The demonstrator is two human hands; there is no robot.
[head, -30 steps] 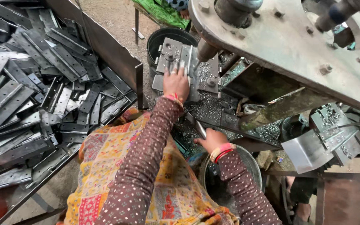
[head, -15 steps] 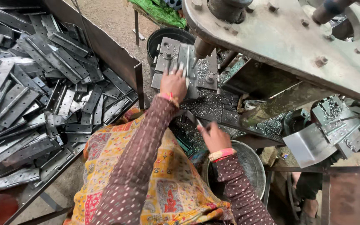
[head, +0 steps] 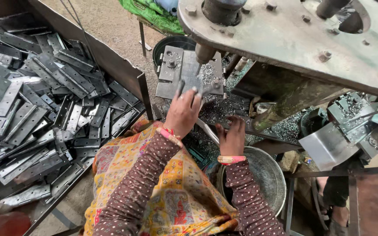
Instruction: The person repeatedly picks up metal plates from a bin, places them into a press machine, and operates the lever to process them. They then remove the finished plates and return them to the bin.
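A flat grey metal plate [head: 184, 70] lies on the press surface under the punch [head: 204, 53], just beyond the person's hands. The left hand [head: 183, 112] reaches onto its near edge, fingers [head: 196, 95] spread and curled over the plate and a dark piece at its edge; whether the grip closes on that piece cannot be told. The right hand [head: 231, 137] sits lower and to the right, just beside a thin metal strip [head: 208, 131] that runs diagonally between the 2 hands. Its fingers are loosely bent and it seems to hold nothing, though the palm faces away, so its grip cannot be told for sure.

Both arms wear brown dotted sleeves [head: 143, 183], with a pink bangle [head: 169, 135] on the left wrist and another on the right. A yellow patterned cloth [head: 178, 205] covers the lap.

Small metal shavings [head: 224, 107] are scattered around the plate and below it. A round steel basin [head: 265, 177] stands just under the right wrist. A dark bucket [head: 167, 46] stands beyond the plate.

The heavy press arm [head: 294, 39], with bolts on top, spans the upper right. To the left, a walled bin [head: 110, 57] holds a large heap of flat hinges [head: 36, 100]. At far right a bent steel chute [head: 329, 146] hangs from the machine frame.
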